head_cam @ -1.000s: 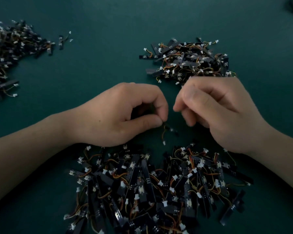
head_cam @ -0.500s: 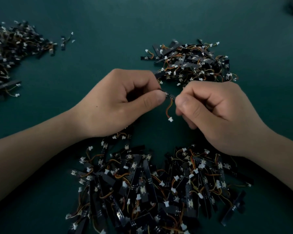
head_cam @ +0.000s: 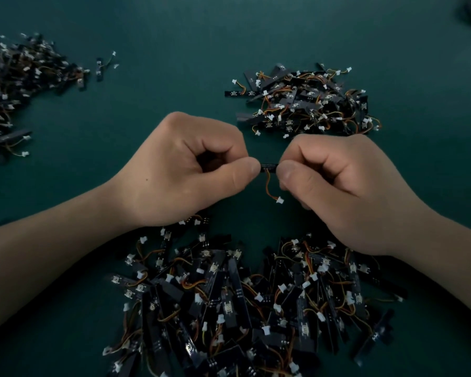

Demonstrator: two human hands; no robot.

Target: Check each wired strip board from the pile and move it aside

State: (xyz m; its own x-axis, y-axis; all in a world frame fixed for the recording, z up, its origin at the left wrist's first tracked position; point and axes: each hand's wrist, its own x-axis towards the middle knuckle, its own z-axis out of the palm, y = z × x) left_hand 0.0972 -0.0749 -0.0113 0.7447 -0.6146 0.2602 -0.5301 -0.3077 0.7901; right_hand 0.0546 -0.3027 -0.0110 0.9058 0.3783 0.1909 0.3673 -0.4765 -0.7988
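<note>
Beyond the near pile [head_cam: 242, 308], left hand [head_cam: 185, 170] and right hand [head_cam: 346, 191] pinch one board [head_cam: 269, 166].
Advised: grip ends only; inspect wire [head_cam: 268, 186] joint.

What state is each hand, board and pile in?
left hand, pinches one end of the strip board
right hand, pinches its other end
strip board, level between both hands, wire hanging down
near pile, loose heap under the wrists
far pile, loose heap beyond hands
left pile, heap partly out of frame
</note>
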